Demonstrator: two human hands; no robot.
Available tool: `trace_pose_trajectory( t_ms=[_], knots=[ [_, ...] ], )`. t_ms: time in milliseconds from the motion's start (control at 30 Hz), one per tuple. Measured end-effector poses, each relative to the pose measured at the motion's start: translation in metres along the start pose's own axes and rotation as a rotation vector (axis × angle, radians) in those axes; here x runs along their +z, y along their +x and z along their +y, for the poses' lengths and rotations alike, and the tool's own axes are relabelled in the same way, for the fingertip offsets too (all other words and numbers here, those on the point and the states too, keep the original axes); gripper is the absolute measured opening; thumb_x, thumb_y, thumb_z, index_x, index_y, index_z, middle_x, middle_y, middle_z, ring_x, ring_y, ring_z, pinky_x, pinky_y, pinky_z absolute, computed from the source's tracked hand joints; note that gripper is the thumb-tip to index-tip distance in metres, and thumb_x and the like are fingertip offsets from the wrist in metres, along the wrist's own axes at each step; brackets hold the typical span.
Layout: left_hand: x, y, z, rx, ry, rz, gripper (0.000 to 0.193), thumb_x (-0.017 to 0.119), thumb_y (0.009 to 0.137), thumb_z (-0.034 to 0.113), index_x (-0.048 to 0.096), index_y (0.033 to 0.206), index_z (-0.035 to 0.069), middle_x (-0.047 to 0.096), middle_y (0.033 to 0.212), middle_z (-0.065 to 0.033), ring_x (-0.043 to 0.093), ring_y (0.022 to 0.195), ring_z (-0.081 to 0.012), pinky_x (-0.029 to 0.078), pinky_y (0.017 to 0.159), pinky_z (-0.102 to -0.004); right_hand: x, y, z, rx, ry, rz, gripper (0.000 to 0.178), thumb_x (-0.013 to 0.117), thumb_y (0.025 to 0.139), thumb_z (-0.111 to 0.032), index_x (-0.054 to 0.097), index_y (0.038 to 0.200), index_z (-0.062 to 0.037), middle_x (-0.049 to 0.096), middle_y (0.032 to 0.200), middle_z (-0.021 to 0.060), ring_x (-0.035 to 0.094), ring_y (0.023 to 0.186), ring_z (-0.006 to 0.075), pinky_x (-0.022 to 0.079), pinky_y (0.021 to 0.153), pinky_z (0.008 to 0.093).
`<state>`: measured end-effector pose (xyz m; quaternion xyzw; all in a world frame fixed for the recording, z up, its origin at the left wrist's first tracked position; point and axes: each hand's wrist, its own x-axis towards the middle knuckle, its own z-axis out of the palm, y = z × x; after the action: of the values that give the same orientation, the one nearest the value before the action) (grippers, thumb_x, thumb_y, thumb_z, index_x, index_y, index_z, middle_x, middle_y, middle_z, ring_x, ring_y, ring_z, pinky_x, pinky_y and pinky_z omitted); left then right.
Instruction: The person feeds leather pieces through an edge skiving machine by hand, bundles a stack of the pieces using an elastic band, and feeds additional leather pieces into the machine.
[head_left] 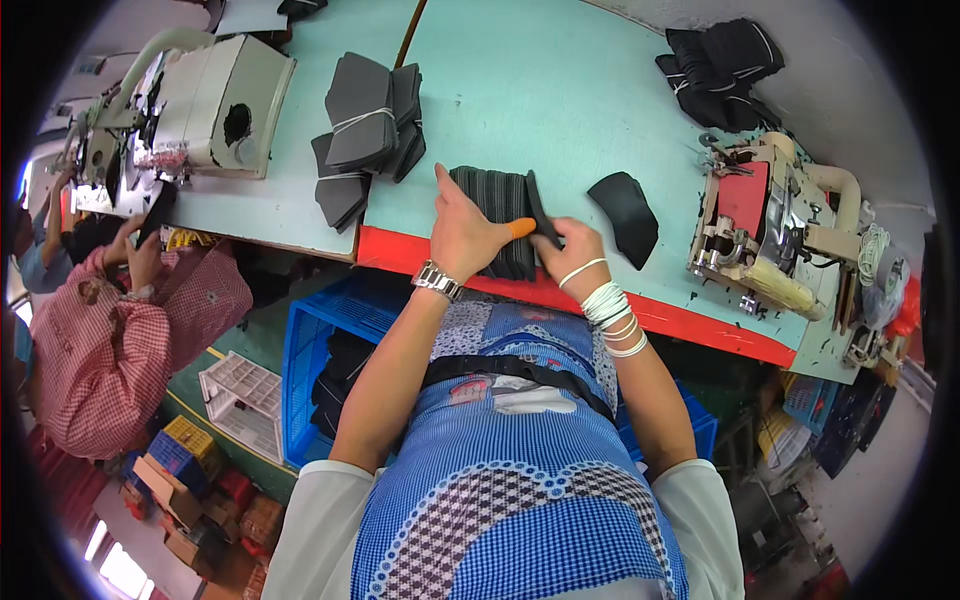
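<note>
A row of thin black pieces [488, 195], standing on edge and pressed together, lies at the front edge of the table. My left hand [465, 235] grips this stack from the left, its thumb in an orange finger cover [521, 228] reaching across the top. At the stack's right end, my right hand [578, 252] pinches one black curved piece [538, 205], which leans away from the others. Farther right, a single black curved piece [630, 218] lies flat. The fingers of both hands are partly hidden.
Tied bundles of dark pieces [362, 110] lie to the left, and more black bundles [725, 65] at the far right. Sewing machines flank me, one right [750, 215], one left [220, 110]. A blue crate [300, 385] stands below; a co-worker [120, 340] sits left.
</note>
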<state>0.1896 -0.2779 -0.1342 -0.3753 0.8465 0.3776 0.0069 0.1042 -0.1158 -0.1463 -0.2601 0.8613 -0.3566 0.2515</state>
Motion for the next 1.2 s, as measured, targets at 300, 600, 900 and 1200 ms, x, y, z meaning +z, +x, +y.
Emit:
trace_pose_trajectory(
  t_ms=[300,600,900,1200],
  knots=[
    [-0.03,-0.009,-0.04,0.049,-0.215,0.102,0.102,0.082,0.076,0.034,0.017,0.145,-0.003,0.066,0.098,-0.0286,0.068,0.084,-0.0357,0.053,0.072,-0.0386,0.018,0.036,-0.01,-0.37,-0.148,0.183,0.036,0.072,0.08,-0.027,0.068,0.098,0.0032,0.061,0.086,0.0191,0.057,0.078,0.0325,0.047,0.072,0.0413],
    [-0.019,0.005,-0.049,-0.084,-0.278,-0.041,0.067,0.068,0.087,0.034,0.035,0.139,0.008,0.064,0.076,-0.0221,0.065,0.069,-0.031,0.048,0.063,-0.0405,0.032,0.033,-0.015,-0.067,0.344,-0.036,0.037,0.07,0.081,-0.03,0.066,0.079,0.0065,0.061,0.061,0.0188,0.06,0.053,0.0252,0.048,0.058,0.0348],
    [-0.025,-0.002,-0.01,-0.21,-0.172,-0.083,0.092,0.075,0.078,0.046,0.027,0.136,-0.007,0.066,0.09,-0.0284,0.068,0.082,-0.0375,0.053,0.072,-0.0413,0.027,0.044,0.025,0.13,0.615,-0.41,0.042,0.071,0.084,-0.026,0.053,0.064,0.0057,0.037,0.052,0.0067,0.028,0.058,0.0077,0.03,0.049,0.0316],
    [-0.024,-0.006,-0.022,-0.106,-0.076,0.024,0.109,0.082,0.068,0.043,0.02,0.141,-0.009,0.066,0.085,-0.0271,0.067,0.074,-0.0361,0.052,0.064,-0.0407,0.012,0.035,0.004,-0.303,0.133,-0.023,0.017,0.058,0.077,-0.008,0.065,0.087,0.0029,0.061,0.078,0.0279,0.06,0.075,0.0457,0.049,0.067,0.0471]
  ],
)
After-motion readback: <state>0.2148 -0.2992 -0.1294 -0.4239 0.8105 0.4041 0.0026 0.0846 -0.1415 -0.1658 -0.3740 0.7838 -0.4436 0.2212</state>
